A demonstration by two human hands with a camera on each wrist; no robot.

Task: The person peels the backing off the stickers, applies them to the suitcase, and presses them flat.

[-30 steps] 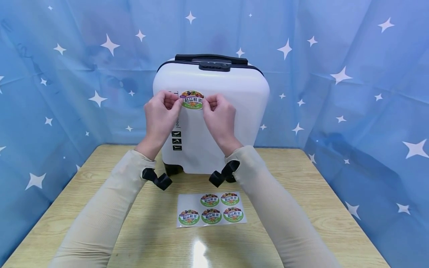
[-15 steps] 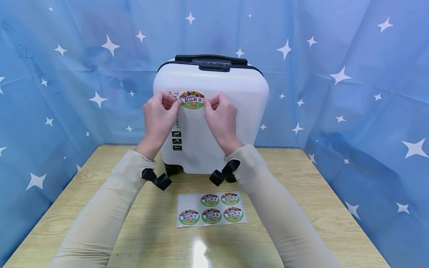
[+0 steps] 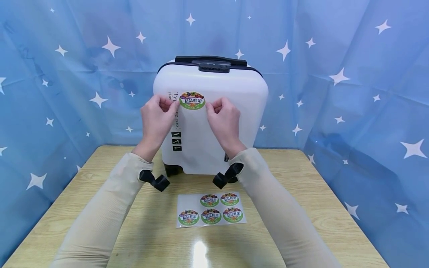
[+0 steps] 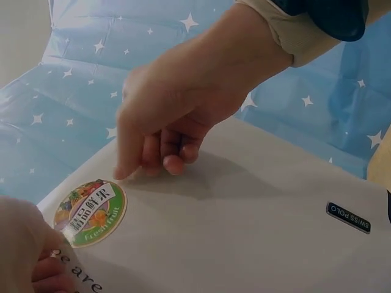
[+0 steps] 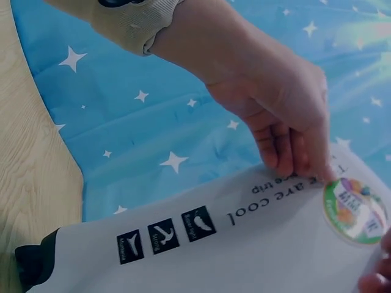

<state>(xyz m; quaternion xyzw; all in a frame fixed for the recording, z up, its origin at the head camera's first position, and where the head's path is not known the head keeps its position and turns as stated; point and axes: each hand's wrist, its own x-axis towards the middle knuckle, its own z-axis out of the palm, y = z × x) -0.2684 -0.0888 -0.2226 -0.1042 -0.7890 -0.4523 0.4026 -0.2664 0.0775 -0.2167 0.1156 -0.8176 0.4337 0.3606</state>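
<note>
A round fruit sticker (image 3: 192, 101) lies against the upper front of the white suitcase (image 3: 207, 141), beside its printed lettering. My left hand (image 3: 155, 117) is at the sticker's left edge; in the right wrist view a fingertip of this left hand (image 5: 275, 104) meets the sticker's rim. On the other side, my right hand (image 3: 225, 121) stands just off the sticker's right edge, thumb tip near the forefinger. The left wrist view shows the right hand (image 4: 183, 91) with fingers bent over the suitcase face and a small gap from the sticker (image 4: 91, 212).
A sheet of stickers (image 3: 211, 210) lies on the wooden table (image 3: 281, 208) in front of the suitcase, with several stickers on it and a bare spot at its upper left. A blue starred curtain (image 3: 335, 74) surrounds the table's back and sides.
Both hands have drawn slightly apart, the left to the left and the right to the right. The right fingertips have come off the sticker, which stays on the suitcase.
</note>
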